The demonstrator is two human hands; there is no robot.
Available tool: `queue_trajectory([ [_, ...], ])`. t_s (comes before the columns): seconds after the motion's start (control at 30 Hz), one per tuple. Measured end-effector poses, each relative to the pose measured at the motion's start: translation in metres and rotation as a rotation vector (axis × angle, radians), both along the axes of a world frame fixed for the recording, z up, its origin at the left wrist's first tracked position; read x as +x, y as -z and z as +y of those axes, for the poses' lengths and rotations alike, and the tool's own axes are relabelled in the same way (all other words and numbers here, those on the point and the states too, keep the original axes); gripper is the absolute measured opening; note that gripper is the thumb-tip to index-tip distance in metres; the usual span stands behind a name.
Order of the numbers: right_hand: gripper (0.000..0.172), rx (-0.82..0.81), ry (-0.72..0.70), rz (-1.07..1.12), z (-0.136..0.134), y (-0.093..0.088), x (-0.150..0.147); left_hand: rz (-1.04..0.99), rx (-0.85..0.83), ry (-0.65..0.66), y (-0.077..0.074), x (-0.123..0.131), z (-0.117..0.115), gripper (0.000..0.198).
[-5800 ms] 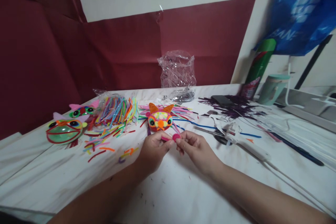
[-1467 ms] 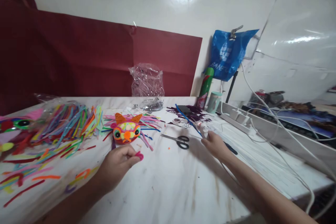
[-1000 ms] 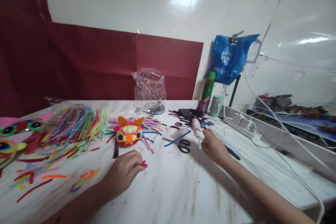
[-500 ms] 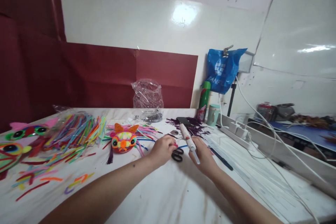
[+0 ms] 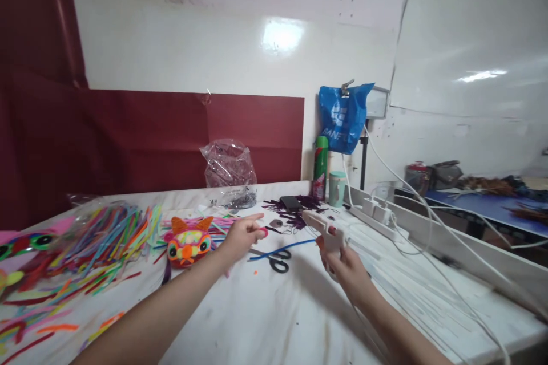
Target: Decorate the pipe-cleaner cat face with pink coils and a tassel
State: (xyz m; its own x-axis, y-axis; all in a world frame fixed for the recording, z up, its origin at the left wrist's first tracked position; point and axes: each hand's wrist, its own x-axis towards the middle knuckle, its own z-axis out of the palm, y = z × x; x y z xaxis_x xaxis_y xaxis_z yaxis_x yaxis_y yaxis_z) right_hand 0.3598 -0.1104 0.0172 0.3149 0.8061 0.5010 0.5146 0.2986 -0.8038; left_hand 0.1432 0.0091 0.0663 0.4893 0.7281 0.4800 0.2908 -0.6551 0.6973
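My right hand [image 5: 349,268] is wrapped round the handle of a white glue gun [image 5: 327,227], whose nozzle points to the left. To the left, my left hand [image 5: 243,238] pinches a small pinkish-red piece [image 5: 264,232], its index finger stretched out; the piece is mostly hidden by the fingertips. Black-handled scissors [image 5: 279,265] lie on the white table between the hands. A blue pipe cleaner [image 5: 282,248] crosses over them. Left of my left hand sits an orange-eared animal head [image 5: 188,246] with green and orange eyes and a dark purple tassel.
Bundled colourful pipe cleaners [image 5: 115,234] and loose strips cover the table's left. Purple strands [image 5: 299,208] lie behind the hands beside a dark phone-like object [image 5: 290,203]. A green spray can [image 5: 320,168], a mint cup [image 5: 337,189] and a power strip [image 5: 379,221] with cables stand rightward.
The glue gun has turned in my right hand, from its glue stick facing me to its nozzle facing left. My hands are farther apart. The view has shifted right.
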Motion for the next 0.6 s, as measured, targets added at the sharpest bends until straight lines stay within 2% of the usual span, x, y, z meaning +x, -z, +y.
queue_trajectory([
  [0.13,0.034,-0.066,-0.294,0.002,-0.027,0.007,-0.031,-0.058,-0.073,-0.032,0.002,-0.050,-0.044,0.020],
  [0.17,0.036,-0.093,-0.353,0.008,-0.032,0.011,-0.040,-0.068,-0.048,-0.055,0.003,-0.064,-0.051,0.019],
  [0.23,0.041,-0.139,-0.433,0.046,-0.038,0.019,-0.055,-0.061,0.082,-0.095,0.008,-0.089,-0.061,0.015],
  [0.33,0.047,-0.198,-0.479,0.114,-0.040,0.024,-0.075,-0.043,0.280,-0.141,0.018,-0.118,-0.066,0.012],
  [0.47,0.041,-0.280,-0.562,0.102,-0.032,0.013,-0.093,-0.028,0.377,-0.160,0.029,-0.136,-0.068,0.012],
  [0.6,0.033,-0.324,-0.584,-0.007,-0.029,0.002,-0.101,-0.026,0.452,-0.140,0.031,-0.142,-0.070,0.010],
])
